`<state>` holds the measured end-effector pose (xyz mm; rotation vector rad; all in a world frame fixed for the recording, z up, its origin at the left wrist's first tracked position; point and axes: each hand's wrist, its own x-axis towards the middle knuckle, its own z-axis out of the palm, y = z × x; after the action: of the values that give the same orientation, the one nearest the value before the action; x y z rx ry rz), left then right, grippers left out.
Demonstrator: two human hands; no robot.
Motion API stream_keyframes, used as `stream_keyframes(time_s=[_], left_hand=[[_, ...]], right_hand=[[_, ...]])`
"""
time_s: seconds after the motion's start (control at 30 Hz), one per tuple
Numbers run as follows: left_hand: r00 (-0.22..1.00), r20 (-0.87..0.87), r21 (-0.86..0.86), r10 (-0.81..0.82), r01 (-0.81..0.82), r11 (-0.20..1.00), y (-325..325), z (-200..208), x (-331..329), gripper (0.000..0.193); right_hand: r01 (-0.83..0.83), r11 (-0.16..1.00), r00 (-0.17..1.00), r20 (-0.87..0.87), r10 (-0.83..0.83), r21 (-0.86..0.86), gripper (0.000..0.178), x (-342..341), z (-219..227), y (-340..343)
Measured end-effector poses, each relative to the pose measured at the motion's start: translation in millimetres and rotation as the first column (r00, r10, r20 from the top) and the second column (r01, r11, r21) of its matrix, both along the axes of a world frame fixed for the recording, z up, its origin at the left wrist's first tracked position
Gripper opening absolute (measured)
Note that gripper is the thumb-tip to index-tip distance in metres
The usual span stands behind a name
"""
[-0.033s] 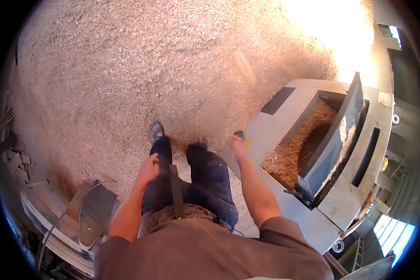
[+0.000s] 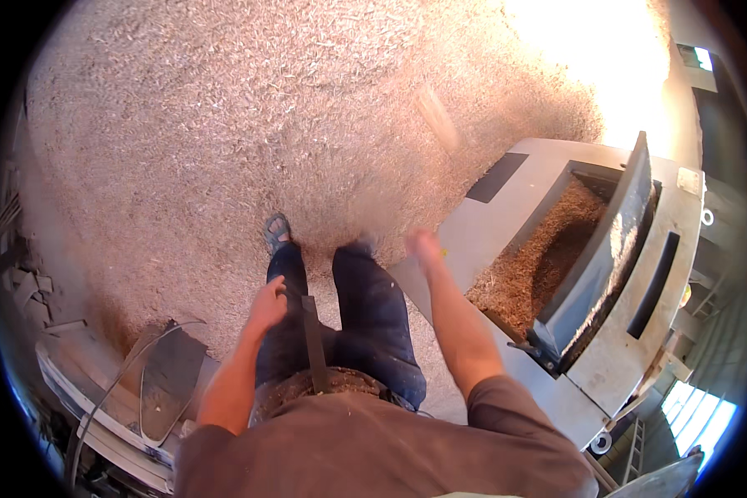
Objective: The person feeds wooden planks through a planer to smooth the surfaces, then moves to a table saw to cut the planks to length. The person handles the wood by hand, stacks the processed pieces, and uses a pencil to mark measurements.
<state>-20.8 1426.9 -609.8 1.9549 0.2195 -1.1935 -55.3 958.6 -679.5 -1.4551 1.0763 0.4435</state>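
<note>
My left hand (image 2: 267, 304) hangs in front of my left thigh with its fingers curled, and nothing shows in it. Beside it a dark strap (image 2: 314, 344) stands out from my waist. My right hand (image 2: 424, 246) is stretched forward at the near left corner of a grey machine (image 2: 494, 228). That hand is smeared, so its fingers cannot be made out. A hatch in the machine's top stands open, its thick metal lid (image 2: 599, 249) tilted up. Inside lie brown wood shavings (image 2: 533, 266).
Pale shavings (image 2: 183, 149) cover the floor around my feet. A board (image 2: 436, 119) lies on them ahead. At lower left stands a metal machine part (image 2: 170, 386) with a thin cable (image 2: 112, 390). Strong sunlight falls at upper right.
My right hand has moved slightly forward and now covers a small dark part at the machine's corner. The view has shifted a little; my left hand keeps its pose.
</note>
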Motion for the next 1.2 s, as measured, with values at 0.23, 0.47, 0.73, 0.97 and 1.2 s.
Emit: stream_keyframes(time_s=[0.23, 0.47, 0.73, 0.97, 1.2], left_hand=[[0.883, 0.238, 0.349, -0.405, 0.311, 0.884, -39.0, -42.9, 1.1, 0.057], [0.883, 0.275, 0.501, -0.379, 0.205, 0.841, -73.4, -62.0, 28.2, 0.049], [0.806, 0.387, 0.564, -0.447, 0.176, 0.807, -81.9, -93.0, 53.7, 0.041], [0.770, 0.436, 0.553, -0.465, 0.179, 0.814, -88.0, -91.7, 48.6, 0.040], [0.790, 0.431, 0.469, -0.436, 0.217, 0.856, -77.3, -73.2, 20.3, 0.043]], right_hand=[[0.347, 0.937, 0.895, 0.282, -0.346, 0.047, 0.026, 264.9, -146.4, -90.0], [0.500, 0.826, 0.753, 0.340, -0.563, 0.260, 0.059, 357.2, -279.8, -166.7], [0.623, 0.727, 0.583, 0.449, -0.677, 0.287, 0.052, 390.0, -351.5, -190.5], [0.965, 0.262, 0.238, 0.464, -0.853, -0.015, 0.029, 386.7, -287.7, -179.7], [0.840, 0.510, 0.543, 0.309, -0.781, -0.187, 0.008, 192.7, -242.9, -208.0]])
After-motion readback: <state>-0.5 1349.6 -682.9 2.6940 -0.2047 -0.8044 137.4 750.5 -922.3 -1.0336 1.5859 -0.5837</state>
